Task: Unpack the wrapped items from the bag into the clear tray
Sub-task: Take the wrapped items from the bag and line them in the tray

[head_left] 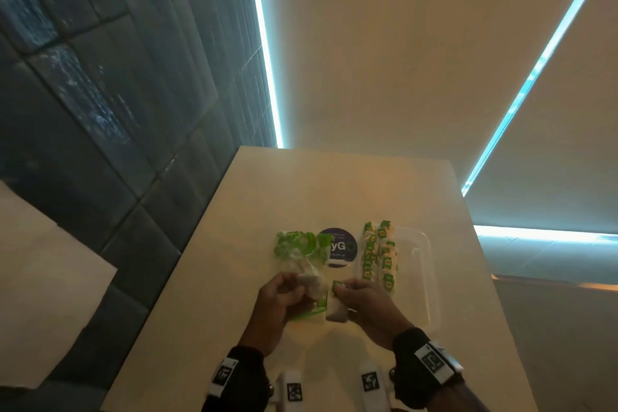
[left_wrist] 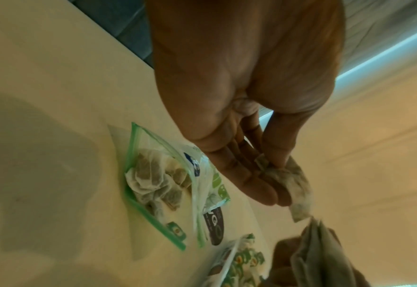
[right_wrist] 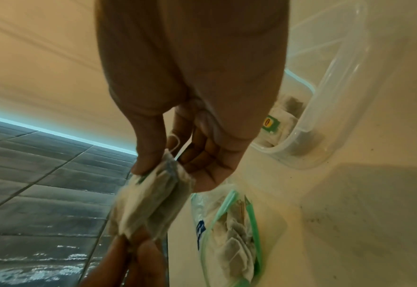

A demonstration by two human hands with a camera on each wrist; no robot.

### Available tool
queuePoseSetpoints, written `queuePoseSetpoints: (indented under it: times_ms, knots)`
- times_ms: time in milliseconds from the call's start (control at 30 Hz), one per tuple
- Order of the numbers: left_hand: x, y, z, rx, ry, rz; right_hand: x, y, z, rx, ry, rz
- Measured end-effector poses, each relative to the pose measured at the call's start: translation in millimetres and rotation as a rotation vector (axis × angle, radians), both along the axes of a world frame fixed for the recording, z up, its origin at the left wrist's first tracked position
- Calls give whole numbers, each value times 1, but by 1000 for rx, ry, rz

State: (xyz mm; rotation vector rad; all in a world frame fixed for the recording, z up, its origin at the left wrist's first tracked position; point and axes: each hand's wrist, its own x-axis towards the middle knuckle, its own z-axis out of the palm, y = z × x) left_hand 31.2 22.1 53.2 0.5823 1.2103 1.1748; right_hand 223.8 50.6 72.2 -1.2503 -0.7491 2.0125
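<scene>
On the table lies a clear zip bag [head_left: 298, 252] with green trim, and several paper tea bags [left_wrist: 153, 178] show inside it. My left hand [head_left: 297, 288] pinches one tea bag [left_wrist: 292, 180] between thumb and fingers, just above the zip bag's mouth. My right hand [head_left: 341, 293] pinches another tea bag [right_wrist: 153, 203] with a green tag [head_left: 336, 287]. The two held tea bags meet end to end between the hands. To the right stands the clear tray [head_left: 423, 261], with rows of tagged tea bags [head_left: 378, 254] along its left side.
A dark round sticker [head_left: 339, 247] sits on the table between the zip bag and the tray. The cream table [head_left: 267, 197] ends at a dark tiled floor [head_left: 100, 110] on the left. White marker blocks [head_left: 292, 390] stand at the near edge.
</scene>
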Motion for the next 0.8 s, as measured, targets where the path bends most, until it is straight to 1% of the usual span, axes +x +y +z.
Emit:
queuePoseSetpoints:
  times_ms: [67,133,200,267,333,400,500,600,700,767,800]
  knots:
    - [2,0,6,36,-38,9,-3,-1,2,15,60,13]
    - [6,-1,13,100,12,20,-5,0,5,37,113,8]
    - [10,-1,16,190,187,78,-6,1,8,47,155,-7]
    - [12,0,15,297,449,138,-6,2,8,31,174,-12]
    - [15,0,13,399,658,178,-6,3,7,6,194,-6]
    - [17,-1,14,479,790,223,-6,3,6,-11,212,-7]
    - [20,-3,16,588,936,249,-7,3,6,-10,213,-34]
    - [20,-3,13,623,1005,255,-11,4,7,28,191,-62]
    - [22,-5,12,663,1035,200,-16,5,9,113,95,-98]
    - [23,-7,12,670,998,133,-18,6,9,163,15,-144]
    - [23,-7,12,633,932,105,-18,7,9,188,-15,-161]
